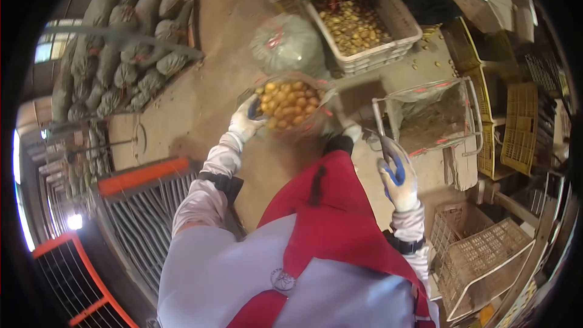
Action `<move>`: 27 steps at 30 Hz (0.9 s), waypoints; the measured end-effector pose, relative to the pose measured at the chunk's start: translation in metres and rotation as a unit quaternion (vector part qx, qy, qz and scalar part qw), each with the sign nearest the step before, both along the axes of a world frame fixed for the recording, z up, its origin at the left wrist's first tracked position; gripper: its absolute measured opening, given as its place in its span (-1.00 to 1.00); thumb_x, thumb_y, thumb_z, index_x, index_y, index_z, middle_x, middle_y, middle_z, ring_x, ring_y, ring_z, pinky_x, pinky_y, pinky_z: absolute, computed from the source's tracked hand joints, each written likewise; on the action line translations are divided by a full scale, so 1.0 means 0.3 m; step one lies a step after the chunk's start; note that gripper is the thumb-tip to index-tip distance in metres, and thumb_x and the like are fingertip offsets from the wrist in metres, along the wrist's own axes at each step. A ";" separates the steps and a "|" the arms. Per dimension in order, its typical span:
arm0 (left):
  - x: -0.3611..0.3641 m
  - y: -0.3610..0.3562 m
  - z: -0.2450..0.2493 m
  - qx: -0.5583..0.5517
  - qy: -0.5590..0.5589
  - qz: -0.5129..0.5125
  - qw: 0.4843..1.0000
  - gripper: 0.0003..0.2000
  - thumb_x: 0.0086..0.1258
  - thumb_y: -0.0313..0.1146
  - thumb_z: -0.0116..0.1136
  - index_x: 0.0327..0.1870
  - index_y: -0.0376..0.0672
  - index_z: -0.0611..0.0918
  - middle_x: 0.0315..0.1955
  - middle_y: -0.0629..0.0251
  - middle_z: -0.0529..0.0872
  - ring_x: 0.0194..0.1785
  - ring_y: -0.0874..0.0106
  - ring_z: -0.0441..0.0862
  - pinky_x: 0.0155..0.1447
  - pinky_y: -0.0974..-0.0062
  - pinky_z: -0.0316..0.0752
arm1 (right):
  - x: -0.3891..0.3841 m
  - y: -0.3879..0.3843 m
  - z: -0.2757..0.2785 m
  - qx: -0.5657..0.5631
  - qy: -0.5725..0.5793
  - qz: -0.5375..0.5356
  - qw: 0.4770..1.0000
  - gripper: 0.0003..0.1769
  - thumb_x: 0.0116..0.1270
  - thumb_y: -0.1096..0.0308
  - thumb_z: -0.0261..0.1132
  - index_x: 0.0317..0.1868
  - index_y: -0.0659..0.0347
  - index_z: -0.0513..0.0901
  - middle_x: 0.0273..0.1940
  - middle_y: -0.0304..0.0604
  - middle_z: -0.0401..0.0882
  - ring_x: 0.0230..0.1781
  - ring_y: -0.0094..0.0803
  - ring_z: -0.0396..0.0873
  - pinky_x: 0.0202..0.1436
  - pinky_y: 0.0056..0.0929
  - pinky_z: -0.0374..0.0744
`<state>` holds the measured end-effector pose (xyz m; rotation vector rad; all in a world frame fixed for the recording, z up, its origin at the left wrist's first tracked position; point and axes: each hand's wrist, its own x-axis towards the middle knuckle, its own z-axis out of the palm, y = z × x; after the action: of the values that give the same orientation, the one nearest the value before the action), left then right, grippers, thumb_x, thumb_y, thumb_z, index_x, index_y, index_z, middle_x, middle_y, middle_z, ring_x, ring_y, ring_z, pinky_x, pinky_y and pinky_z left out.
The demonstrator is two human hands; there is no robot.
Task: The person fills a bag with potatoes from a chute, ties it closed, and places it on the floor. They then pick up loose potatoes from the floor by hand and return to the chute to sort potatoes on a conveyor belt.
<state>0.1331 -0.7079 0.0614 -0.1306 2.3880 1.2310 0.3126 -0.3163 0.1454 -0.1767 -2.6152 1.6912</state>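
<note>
A green mesh bag (302, 130) full of round yellow-brown potatoes (285, 104) stands upright with its mouth open in front of me. My left hand (246, 119), in a white glove with blue coating, closes on the left side of the bag's rim. Off to the right, my gloved right hand (399, 182) hangs in the air with its thumb and fingers apart, and I see nothing held in it. Just beyond that hand is a metal frame (375, 115) with a greenish bag (425, 123) stretched across it.
A tied, full mesh bag (286, 44) sits behind the open one. Beside it, a crate (388, 48) holds small potatoes. Stacked sacks (133, 36) fill the far left. Yellow crates (519, 127) and pale crates (480, 255) stand right; an orange-edged slatted machine (146, 176) is left.
</note>
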 end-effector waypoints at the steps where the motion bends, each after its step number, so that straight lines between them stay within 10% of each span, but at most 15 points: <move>1: 0.033 0.028 0.066 -0.075 -0.031 -0.036 0.996 -0.22 0.11 -0.61 0.36 0.41 -0.21 0.26 0.27 0.11 0.45 0.31 0.37 0.43 0.32 0.46 0.44 | -0.046 -0.054 0.002 -0.084 -0.021 0.040 0.995 -0.47 0.23 0.38 0.28 0.23 0.22 0.47 0.21 -0.01 0.48 0.24 -0.06 0.43 0.28 -0.24 0.39; 3: 0.061 0.046 0.057 -0.031 -0.036 -0.044 0.998 -0.15 0.02 -0.43 0.48 0.40 -0.19 0.28 0.32 0.06 0.37 0.35 0.28 0.39 0.29 0.36 0.47 | -0.146 -0.175 -0.056 -0.165 -0.075 0.102 0.978 -0.46 0.27 0.30 0.31 0.26 0.17 0.46 0.21 -0.05 0.50 0.19 -0.14 0.50 0.23 -0.33 0.45; 6: -0.018 0.071 -0.018 -0.341 -0.045 -0.182 0.921 0.04 -0.12 -0.14 0.57 0.45 -0.10 0.19 0.44 -0.03 0.13 0.43 0.05 0.22 0.43 0.17 0.25 | -0.298 -0.355 -0.224 -0.126 -0.104 0.169 0.972 -0.35 0.26 0.15 0.33 0.31 0.19 0.38 0.21 0.00 0.49 0.18 -0.15 0.51 0.20 -0.30 0.48; 9: -0.083 0.100 -0.008 -0.391 -0.111 -0.180 0.896 0.16 -0.19 -0.05 0.59 0.50 -0.02 0.07 0.47 -0.04 0.05 0.45 -0.05 0.14 0.44 0.14 0.24 | -0.507 -0.514 -0.403 -0.009 -0.148 0.118 0.982 -0.19 0.25 -0.10 0.28 0.35 0.25 0.31 0.21 0.09 0.48 0.24 -0.09 0.45 0.27 -0.25 0.41; 18: -0.140 0.018 -0.075 -0.256 -0.156 -0.199 0.933 0.15 -0.22 -0.11 0.58 0.49 0.16 0.08 0.47 -0.08 -0.10 0.38 -0.18 0.20 0.42 0.10 0.25 | -0.728 -0.766 -0.586 0.263 -0.340 0.045 0.902 -0.22 0.18 -0.37 0.11 0.38 -0.30 0.31 0.47 0.02 0.06 0.46 0.15 0.04 0.37 0.29 0.14; 27: -0.166 -0.008 -0.211 -0.107 -0.132 -0.195 0.966 0.07 -0.20 -0.22 0.57 0.45 -0.01 0.17 0.38 -0.01 0.11 0.43 0.06 0.16 0.47 0.28 0.20 | -0.685 -0.786 -0.691 0.207 -0.281 0.002 0.937 -0.32 0.18 -0.24 0.23 0.29 -0.22 0.44 0.39 0.00 0.20 0.41 -0.05 0.17 0.45 -0.02 0.09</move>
<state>0.0832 -0.7103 -0.0018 0.1005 2.1720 0.7253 0.1069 -0.5521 -0.0620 -0.7382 -3.2981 1.1642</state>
